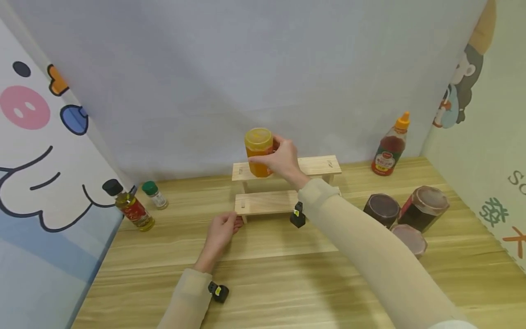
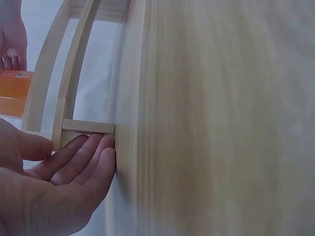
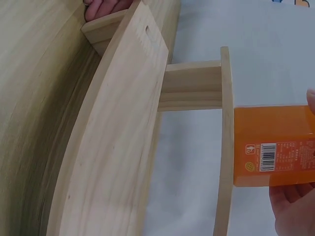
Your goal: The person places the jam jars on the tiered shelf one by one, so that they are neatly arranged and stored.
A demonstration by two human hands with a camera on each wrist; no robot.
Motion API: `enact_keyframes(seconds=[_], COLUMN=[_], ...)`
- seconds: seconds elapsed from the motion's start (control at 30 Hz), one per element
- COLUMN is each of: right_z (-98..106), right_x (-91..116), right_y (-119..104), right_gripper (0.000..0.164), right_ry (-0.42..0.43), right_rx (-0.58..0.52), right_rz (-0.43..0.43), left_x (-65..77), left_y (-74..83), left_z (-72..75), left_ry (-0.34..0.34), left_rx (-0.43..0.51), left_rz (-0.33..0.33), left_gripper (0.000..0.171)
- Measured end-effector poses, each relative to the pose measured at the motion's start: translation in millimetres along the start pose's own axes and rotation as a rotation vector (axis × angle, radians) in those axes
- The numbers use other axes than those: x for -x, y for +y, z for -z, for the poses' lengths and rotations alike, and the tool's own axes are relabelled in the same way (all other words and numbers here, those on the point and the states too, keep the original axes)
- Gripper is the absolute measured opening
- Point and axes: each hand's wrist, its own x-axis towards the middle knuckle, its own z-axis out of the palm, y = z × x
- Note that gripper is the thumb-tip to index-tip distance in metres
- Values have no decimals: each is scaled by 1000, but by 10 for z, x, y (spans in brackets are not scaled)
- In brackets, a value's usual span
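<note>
My right hand point(image 1: 283, 157) grips a hexagonal orange jar point(image 1: 259, 153) with a yellow lid, thumb and fingers around its sides. Upright, the jar has its base against the left part of the upper board of a two-step wooden rack point(image 1: 267, 203). A barcode label point(image 3: 268, 156) shows on the jar in the right wrist view. At the rack's lower left end, my left hand point(image 1: 219, 233) rests its nearly straight fingers point(image 2: 91, 152) against the leg. Its thumb touches the end of the lower board.
Left of the rack stand an oil bottle point(image 1: 133, 208) with a black cap and a green-capped shaker point(image 1: 155, 195). A red sauce bottle point(image 1: 388, 148) stands at the back right. Dark jars point(image 1: 423, 208) and a pale-lidded jar point(image 1: 411, 240) cluster near my right forearm. A wall rises behind.
</note>
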Motion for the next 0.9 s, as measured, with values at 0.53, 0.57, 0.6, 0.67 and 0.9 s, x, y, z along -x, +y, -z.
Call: enact_keyframes(seconds=[0.53,0.57,0.6,0.67,0.9], right_z=[264,304,344,422,778], right_x=[342,393,446,554,1048], right_y=[-30,-40,-50,-62,-184], right_gripper=[97,96,96,95,83], right_ry=[-83,-91,-99,-112,-109], right_rx=[3,-13,-25,-49,-94], right_rz=[-135,-126,-113,-78,52], left_x=[-12,-15,-18,-27,-26], left_y=[9,11,15,16,6], left_z=[-6,-4,-4,-2,-10], left_ry=[-9,-10,-13,-16,-25], left_rx=[-2,-2,3,11,14], left_rz=[14,11,9,6,16], left_gripper=[41,41,41,41,40])
